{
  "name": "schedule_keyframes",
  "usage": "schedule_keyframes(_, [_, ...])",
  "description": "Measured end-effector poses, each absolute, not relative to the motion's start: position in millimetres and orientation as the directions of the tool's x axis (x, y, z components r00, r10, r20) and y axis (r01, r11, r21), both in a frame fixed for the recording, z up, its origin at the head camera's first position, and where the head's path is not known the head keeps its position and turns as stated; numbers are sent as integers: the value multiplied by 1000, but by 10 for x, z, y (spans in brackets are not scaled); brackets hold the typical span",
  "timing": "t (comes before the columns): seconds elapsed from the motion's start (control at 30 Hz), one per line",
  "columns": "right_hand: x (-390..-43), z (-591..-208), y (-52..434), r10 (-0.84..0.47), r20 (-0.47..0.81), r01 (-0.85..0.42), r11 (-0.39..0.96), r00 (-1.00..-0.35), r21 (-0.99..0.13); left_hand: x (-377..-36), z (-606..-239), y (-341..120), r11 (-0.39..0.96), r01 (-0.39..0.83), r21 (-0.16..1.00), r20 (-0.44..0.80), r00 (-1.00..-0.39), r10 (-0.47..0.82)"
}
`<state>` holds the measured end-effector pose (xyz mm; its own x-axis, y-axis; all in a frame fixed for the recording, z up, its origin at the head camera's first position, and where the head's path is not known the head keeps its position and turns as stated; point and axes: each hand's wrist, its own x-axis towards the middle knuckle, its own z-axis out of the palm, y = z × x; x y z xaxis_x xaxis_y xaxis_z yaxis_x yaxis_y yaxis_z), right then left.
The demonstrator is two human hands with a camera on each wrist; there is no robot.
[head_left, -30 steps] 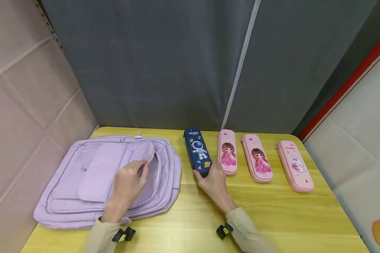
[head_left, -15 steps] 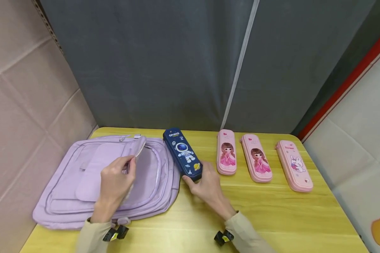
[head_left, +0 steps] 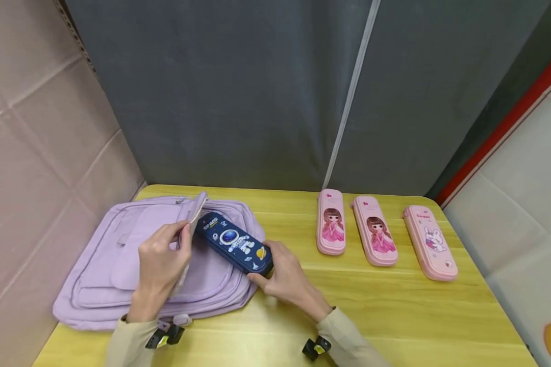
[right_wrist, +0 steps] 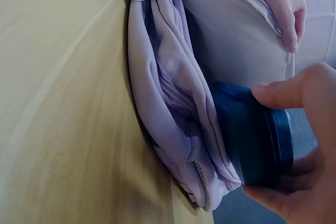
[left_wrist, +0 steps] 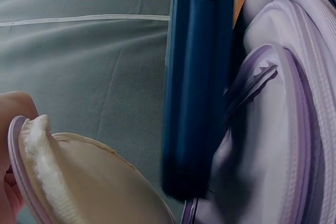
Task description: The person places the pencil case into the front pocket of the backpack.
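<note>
With the left hand [head_left: 160, 265] pinching the backpack [head_left: 119, 275] pocket flap open, the right hand [head_left: 284, 278] gripped the navy pencil case [head_left: 234, 243] at the pocket mouth, likely needing a push inward.

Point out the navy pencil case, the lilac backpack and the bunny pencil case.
navy pencil case [head_left: 235, 243], head view, on the astronaut print at its middle.
lilac backpack [head_left: 96, 270], head view, on its front panel.
bunny pencil case [head_left: 430, 241], head view, on the bunny picture.

head view high above; wrist views close on backpack [head_left: 119, 275]
</note>
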<state>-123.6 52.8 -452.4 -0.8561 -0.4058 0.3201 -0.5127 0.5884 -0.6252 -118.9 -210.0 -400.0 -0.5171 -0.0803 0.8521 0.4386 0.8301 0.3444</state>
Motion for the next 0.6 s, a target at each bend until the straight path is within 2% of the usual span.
schedule_keyframes(0.33, [-1397, -4504, 372, -573, 230, -564, 516, -787, -644, -1171, -3992, -2132, 841, 441, 313, 863, -502, -57])
schedule_keyframes(0.6, [-1525, -4491, 285, -650, 193, -598, 488, -735, -636, -1183, -3953, -2135, 837, 447, 315, 864, -500, -58])
